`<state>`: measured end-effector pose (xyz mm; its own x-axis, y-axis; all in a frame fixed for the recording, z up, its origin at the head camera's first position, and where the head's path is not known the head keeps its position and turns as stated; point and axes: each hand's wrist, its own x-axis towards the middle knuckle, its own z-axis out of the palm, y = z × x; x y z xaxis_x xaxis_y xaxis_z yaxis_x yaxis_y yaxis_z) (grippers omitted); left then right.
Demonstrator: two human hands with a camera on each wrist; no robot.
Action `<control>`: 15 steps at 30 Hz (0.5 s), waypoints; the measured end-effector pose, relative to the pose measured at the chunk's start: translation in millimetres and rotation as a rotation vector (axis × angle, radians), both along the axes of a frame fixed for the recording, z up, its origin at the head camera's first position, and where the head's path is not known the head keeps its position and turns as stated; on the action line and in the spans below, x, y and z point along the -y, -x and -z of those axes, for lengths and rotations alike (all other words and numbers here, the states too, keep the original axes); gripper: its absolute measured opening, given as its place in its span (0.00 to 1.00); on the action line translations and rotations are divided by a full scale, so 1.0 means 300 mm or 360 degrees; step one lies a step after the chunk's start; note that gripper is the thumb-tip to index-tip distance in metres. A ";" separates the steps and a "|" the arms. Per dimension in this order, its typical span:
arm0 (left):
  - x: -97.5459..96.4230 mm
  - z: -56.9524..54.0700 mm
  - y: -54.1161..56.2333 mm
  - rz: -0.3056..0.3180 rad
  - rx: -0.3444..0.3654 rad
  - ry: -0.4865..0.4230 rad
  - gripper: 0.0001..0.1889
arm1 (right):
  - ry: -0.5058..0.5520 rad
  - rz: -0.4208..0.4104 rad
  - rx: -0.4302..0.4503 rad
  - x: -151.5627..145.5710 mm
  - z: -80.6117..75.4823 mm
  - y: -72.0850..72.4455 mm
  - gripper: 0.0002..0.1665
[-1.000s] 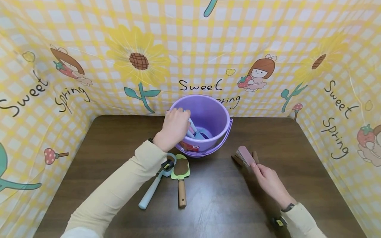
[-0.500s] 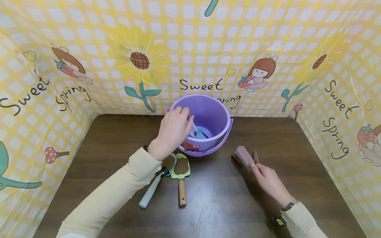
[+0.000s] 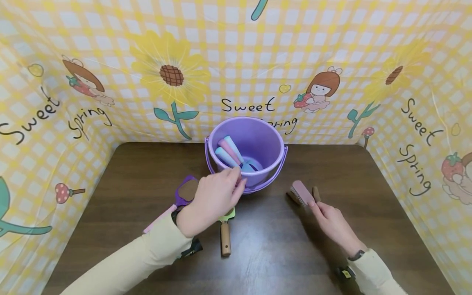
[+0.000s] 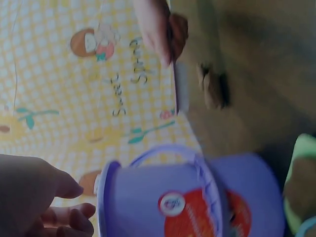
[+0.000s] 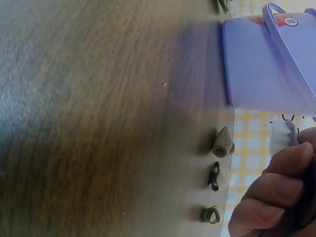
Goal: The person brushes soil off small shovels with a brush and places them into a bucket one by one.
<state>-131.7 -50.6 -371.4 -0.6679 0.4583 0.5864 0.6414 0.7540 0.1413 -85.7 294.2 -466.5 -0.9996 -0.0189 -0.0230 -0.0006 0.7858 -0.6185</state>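
My right hand (image 3: 337, 223) grips a brush (image 3: 303, 191) with a pink back and pale bristles, held above the right side of the table. In the right wrist view its curled fingers (image 5: 284, 190) show near the bristles. My left hand (image 3: 212, 200) hovers before the purple bucket (image 3: 258, 131), fingers loosely bent around nothing. The left wrist view has that hand at the bucket's rim. Inside the bucket lean light blue and pink handles (image 3: 228, 151), with blue heads at the bottom. Beneath the left hand lies a green-edged tool with a wooden handle (image 3: 225, 239).
A purple-edged tool with a pink handle (image 3: 160, 218) lies left on the dark wooden table (image 3: 273, 254). The light blue tool is mostly hidden by my left arm. Several brown pieces (image 5: 223, 142) lie below the brush. A checked cloth (image 3: 243, 61) rises behind the table.
My left hand has let go inside the bucket and drawn back toward me, down and left. The handles in the bucket now show. My right hand and the brush have stayed put.
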 end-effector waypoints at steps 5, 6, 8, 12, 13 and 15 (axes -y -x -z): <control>-0.014 0.059 -0.069 0.0016 -0.0016 0.0127 0.14 | -0.0003 -0.0021 -0.0029 -0.007 0.006 0.001 0.25; -0.016 0.073 -0.081 0.0017 -0.0004 0.0160 0.14 | -0.0003 -0.0022 -0.0027 -0.008 0.008 0.001 0.25; -0.019 0.105 -0.104 0.0017 0.0040 0.0232 0.15 | 0.0004 -0.0018 -0.0016 -0.011 0.010 0.000 0.26; -0.014 0.166 -0.145 0.0035 0.0270 0.0399 0.13 | 0.0015 -0.0005 0.0018 -0.015 0.014 -0.002 0.26; -0.011 0.180 -0.152 0.0038 0.0337 0.0454 0.15 | 0.0018 -0.0004 0.0026 -0.016 0.013 -0.004 0.26; -0.004 0.208 -0.163 0.0046 0.0451 0.0552 0.17 | 0.0018 -0.0007 0.0041 -0.020 0.013 -0.006 0.27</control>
<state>-82.9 -49.4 -433.8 -0.7638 0.6167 0.1906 0.6357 0.7699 0.0561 -83.9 300.1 -470.5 -0.9985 -0.0239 -0.0483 0.0117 0.7787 -0.6273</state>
